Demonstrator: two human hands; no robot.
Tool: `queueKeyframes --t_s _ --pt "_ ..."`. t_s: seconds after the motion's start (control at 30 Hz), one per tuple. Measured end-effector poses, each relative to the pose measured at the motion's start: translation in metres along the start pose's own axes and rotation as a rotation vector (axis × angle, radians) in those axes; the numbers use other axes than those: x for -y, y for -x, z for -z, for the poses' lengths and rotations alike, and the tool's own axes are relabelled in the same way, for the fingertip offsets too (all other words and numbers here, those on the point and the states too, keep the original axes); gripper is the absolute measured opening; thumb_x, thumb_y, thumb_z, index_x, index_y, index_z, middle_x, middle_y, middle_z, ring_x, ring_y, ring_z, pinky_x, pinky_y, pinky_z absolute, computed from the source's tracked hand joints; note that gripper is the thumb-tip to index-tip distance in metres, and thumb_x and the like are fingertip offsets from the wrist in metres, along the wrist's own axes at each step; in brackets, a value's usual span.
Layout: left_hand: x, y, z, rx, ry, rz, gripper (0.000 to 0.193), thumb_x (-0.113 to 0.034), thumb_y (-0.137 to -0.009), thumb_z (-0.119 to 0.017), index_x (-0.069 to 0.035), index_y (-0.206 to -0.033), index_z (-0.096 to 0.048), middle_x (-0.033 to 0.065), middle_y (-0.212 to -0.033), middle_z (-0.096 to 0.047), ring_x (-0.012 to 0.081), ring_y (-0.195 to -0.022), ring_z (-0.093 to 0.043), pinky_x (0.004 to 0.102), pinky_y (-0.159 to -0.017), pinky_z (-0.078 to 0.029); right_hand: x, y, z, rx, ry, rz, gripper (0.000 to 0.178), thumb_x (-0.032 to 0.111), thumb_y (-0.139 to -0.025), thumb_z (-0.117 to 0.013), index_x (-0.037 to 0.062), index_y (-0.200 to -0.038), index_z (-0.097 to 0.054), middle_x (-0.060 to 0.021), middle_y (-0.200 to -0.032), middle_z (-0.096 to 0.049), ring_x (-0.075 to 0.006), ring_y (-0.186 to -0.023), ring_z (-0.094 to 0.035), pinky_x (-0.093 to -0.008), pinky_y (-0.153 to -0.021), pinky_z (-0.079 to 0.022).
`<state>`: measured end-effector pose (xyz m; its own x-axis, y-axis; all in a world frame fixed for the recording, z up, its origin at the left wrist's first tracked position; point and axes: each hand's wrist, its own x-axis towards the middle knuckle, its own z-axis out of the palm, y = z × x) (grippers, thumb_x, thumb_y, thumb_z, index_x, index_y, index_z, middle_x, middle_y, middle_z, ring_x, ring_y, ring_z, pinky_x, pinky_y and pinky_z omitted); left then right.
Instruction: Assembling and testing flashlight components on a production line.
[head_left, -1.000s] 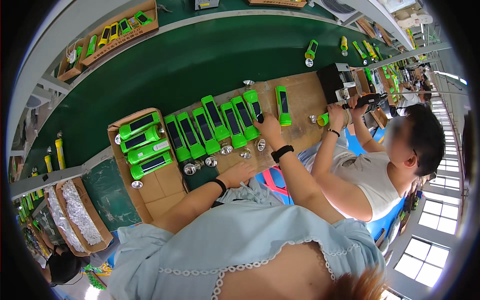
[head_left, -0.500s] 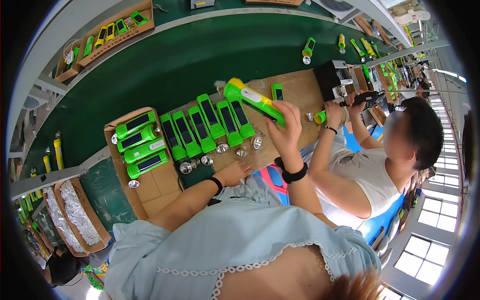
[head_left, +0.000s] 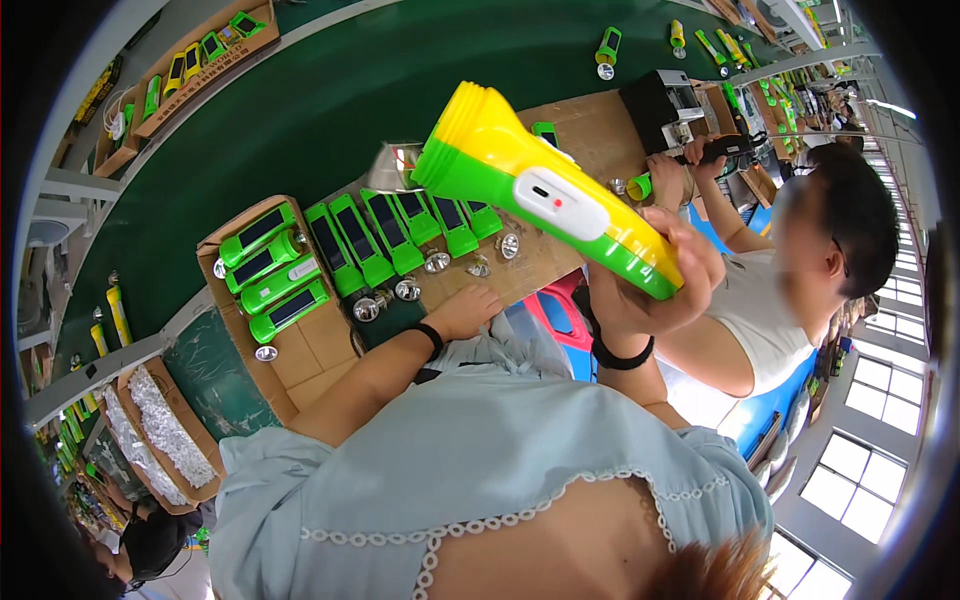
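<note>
- Rising closer to the camera than half a second ago, the yellow and green flashlight (head_left: 545, 190) is now filling the upper middle of the view, lifted well clear of the wooden worktop (head_left: 590, 130).
- The right hand (head_left: 650, 285) is wrapping its fingers around the handle end, closed firmly on it, with the wide lens end tilting up and to the left; holding it this way is turning the white switch panel toward the person's eyes, probably for a look.
- The left hand (head_left: 465, 310) is resting low on the near edge of the worktop, fingers loosely curled and holding nothing, just beside the loose silver reflectors (head_left: 405, 290), which are lying within easy reach.
- A row of green flashlight halves (head_left: 400, 230) is lying side by side on the worktop, panels facing up, seemingly laid out for picking one after another.
- A cardboard tray (head_left: 285, 345) to the left is keeping more green bodies (head_left: 270, 270) together.
- To the right, a co-worker's hands (head_left: 690, 165) are working at a black machine (head_left: 665, 100), apart from the person's own.
</note>
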<state>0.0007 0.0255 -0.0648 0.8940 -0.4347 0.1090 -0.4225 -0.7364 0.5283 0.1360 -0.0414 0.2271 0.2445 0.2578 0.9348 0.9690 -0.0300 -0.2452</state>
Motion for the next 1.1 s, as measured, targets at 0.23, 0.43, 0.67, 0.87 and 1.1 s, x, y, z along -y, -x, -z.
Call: queueKeyframes --t_s 0.23,0.43,0.67,0.87,1.1 --pt "0.005 0.002 -0.013 -0.207 0.015 -0.045 0.03 -0.02 -0.064 -0.062 -0.007 -0.088 -0.051 0.008 -0.086 -0.05 0.0252 -0.086 -0.05 0.0356 -0.075 -0.04 -0.005 0.007 -0.013 -0.092 -0.534 -0.897 0.078 -0.014 -0.065 -0.068 0.0005 -0.131 -0.029 -0.0113 -0.112 -0.049 -0.0206 -0.104 -0.054 -0.0317 -0.089 -0.046" --pt "0.001 -0.001 0.005 -0.07 -0.008 -0.01 0.032 -0.02 -0.066 -0.062 -0.006 -0.093 -0.052 0.0082 -0.09 -0.051 0.0259 -0.092 -0.051 0.0351 -0.079 -0.04 -0.073 0.09 -0.043 0.223 -0.426 -1.047 0.051 -0.007 -0.07 -0.069 -0.0017 -0.116 -0.046 -0.0116 -0.105 -0.059 -0.0172 -0.099 -0.057 -0.0286 -0.087 -0.046" --pt "0.0 0.005 0.0 -0.089 0.027 -0.011 0.029 -0.019 -0.065 -0.061 -0.007 -0.091 -0.052 0.0084 -0.09 -0.052 0.0262 -0.089 -0.051 0.0354 -0.076 -0.04 -0.155 0.17 -0.107 0.424 -0.264 -1.008 0.035 0.001 -0.075 -0.069 -0.0045 -0.106 -0.056 -0.0088 -0.094 -0.064 -0.0141 -0.085 -0.061 -0.0253 -0.078 -0.047" --pt "0.002 0.008 -0.006 -0.2 0.168 -0.013 0.028 -0.016 -0.065 -0.059 -0.005 -0.09 -0.053 0.0132 -0.092 -0.052 0.0296 -0.091 -0.052 0.0392 -0.079 -0.042 -0.177 0.198 -0.138 0.774 -0.015 -0.992 0.039 0.03 -0.081 -0.062 -0.0006 -0.106 -0.061 -0.0178 -0.098 -0.065 -0.027 -0.092 -0.063 -0.0351 -0.078 -0.047" --pt "-0.004 0.006 0.002 -0.13 0.04 -0.012 0.027 -0.017 -0.068 -0.059 -0.005 -0.091 -0.053 0.0114 -0.093 -0.053 0.0285 -0.093 -0.051 0.0395 -0.08 -0.041 -0.156 0.205 -0.142 0.669 0.271 -0.532 0.029 0.017 -0.085 -0.056 -0.0037 -0.106 -0.057 -0.0219 -0.105 -0.058 -0.0387 -0.097 -0.053 -0.0422 -0.085 -0.042"
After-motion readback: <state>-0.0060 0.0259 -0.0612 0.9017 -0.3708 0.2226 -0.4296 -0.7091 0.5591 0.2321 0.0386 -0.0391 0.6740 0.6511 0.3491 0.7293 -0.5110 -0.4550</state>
